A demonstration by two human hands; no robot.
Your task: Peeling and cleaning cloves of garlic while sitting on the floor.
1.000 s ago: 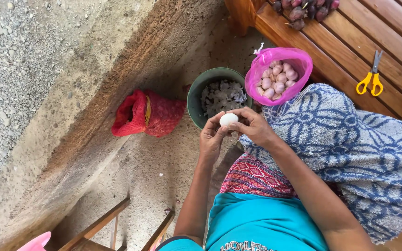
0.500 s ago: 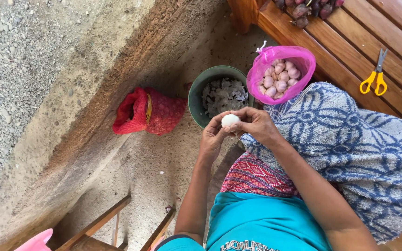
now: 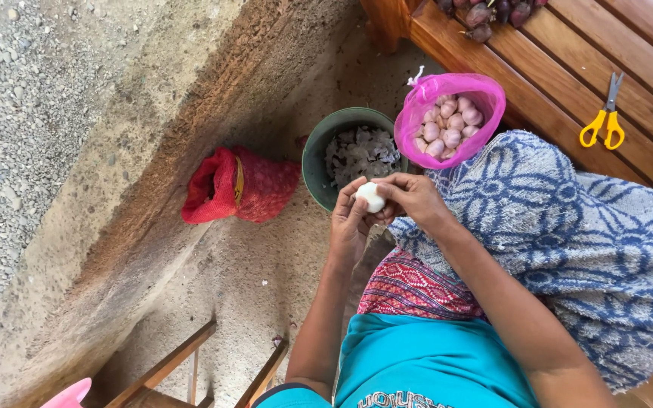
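Both my hands meet around a white garlic bulb (image 3: 372,196) just above the near rim of a dark green bucket (image 3: 315,147) that holds papery peelings. My left hand (image 3: 349,223) cups the bulb from below and the left. My right hand (image 3: 411,198) pinches it from the right with thumb and fingers. Just beyond the hands, a pink plastic bag (image 3: 485,94) stands open with several pinkish garlic bulbs inside.
A red mesh sack (image 3: 239,185) lies on the sandy ground left of the bucket. A blue patterned towel (image 3: 568,234) covers my lap. Yellow-handled scissors (image 3: 602,121) and purple onions (image 3: 485,11) rest on the wooden bench (image 3: 553,60). A wooden frame (image 3: 183,363) stands lower left.
The hands and bulb stay in about the same place; the fingers shift slightly on the bulb.
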